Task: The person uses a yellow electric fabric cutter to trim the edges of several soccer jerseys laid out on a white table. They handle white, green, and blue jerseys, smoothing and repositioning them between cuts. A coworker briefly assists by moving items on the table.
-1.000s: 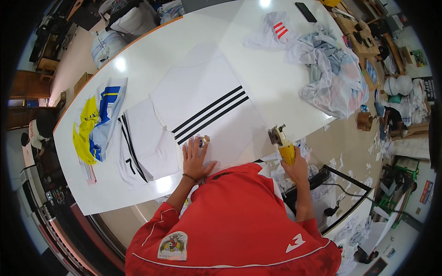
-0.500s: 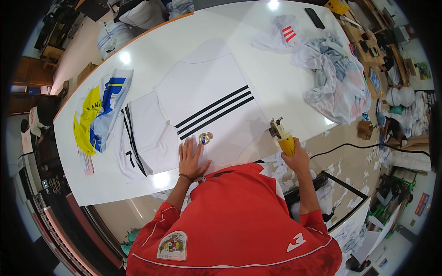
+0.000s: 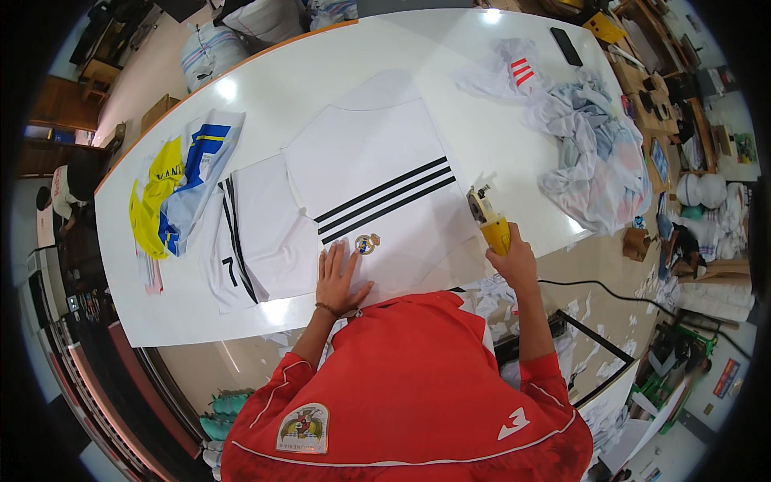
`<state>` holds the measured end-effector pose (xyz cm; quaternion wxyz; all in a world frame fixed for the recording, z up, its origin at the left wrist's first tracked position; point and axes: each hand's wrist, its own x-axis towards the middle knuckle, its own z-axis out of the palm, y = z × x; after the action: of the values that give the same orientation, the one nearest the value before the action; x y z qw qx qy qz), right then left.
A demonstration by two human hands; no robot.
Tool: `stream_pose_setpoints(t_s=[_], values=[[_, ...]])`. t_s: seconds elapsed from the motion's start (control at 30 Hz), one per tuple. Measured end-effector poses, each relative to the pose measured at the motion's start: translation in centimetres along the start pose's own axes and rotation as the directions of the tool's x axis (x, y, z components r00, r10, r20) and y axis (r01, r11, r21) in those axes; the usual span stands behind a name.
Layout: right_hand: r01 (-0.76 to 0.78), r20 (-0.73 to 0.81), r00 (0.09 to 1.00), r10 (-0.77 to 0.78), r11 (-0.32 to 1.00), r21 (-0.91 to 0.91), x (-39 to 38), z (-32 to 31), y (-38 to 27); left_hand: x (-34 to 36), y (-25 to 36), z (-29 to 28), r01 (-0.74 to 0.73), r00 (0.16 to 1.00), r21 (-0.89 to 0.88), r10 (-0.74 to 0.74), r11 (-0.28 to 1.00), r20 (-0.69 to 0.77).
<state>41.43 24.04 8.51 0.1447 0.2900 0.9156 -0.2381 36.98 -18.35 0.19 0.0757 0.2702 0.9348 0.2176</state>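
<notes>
My left hand (image 3: 340, 281) lies open, fingers spread, on a white fabric panel (image 3: 369, 145) with three black diagonal stripes and a round crest (image 3: 366, 244) beside my fingertips. My right hand (image 3: 510, 257) grips a yellow electric cloth cutter (image 3: 495, 233), its metal cutting head at the panel's right edge, just right of the stripes' ends. Left of the panel lies another white piece (image 3: 265, 201) with black stripes and a dark printed mark. Both rest on a curved white table (image 3: 132, 305). A translucent pale sheet under the panel reaches beyond its top and right edge.
Yellow-and-blue fabric (image 3: 165, 193) lies at the left, crumpled pale fabric (image 3: 590, 153) and a black phone (image 3: 566, 46) at the right. A cable (image 3: 602, 289) runs off rightward. A co-worker (image 3: 72, 189) is at far left. Sacks (image 3: 209, 56) stand behind. Scraps litter the floor.
My right hand with the cutter has moved forward, away from my body, to beside the panel's stripes. My left hand stays flat near the crest, which shows more fully than a second ago.
</notes>
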Motion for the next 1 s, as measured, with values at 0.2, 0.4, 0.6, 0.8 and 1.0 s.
stream_pose_setpoints(t_s=[0.2,0.4,0.6,0.8,1.0], values=[[0.019,0.024,1.0,-0.018,1.0,-0.009,2.5,-0.7,-2.8,0.1,0.2,-0.3,0.012,0.999,-0.023,-0.013,1.0,-0.033],[0.04,0.01,0.999,-0.039,0.999,-0.021,5.2,-1.1,-5.6,0.1,0.1,-0.3,0.02,0.998,-0.047,-0.023,0.999,-0.054],[0.024,0.03,0.999,-0.023,0.999,-0.045,6.9,-2.0,-8.7,0.2,0.1,-0.5,0.043,0.998,-0.06,-0.045,0.997,-0.033],[0.037,0.001,0.999,-0.037,0.999,-0.004,9.3,-1.9,-10.5,0.2,-0.1,-0.4,0.037,0.998,-0.068,-0.04,0.997,-0.044],[0.03,0.016,0.999,-0.029,0.999,-0.028,12.6,-2.9,-13.4,0.3,0.0,-0.5,0.042,0.998,-0.068,-0.044,0.997,-0.036]])
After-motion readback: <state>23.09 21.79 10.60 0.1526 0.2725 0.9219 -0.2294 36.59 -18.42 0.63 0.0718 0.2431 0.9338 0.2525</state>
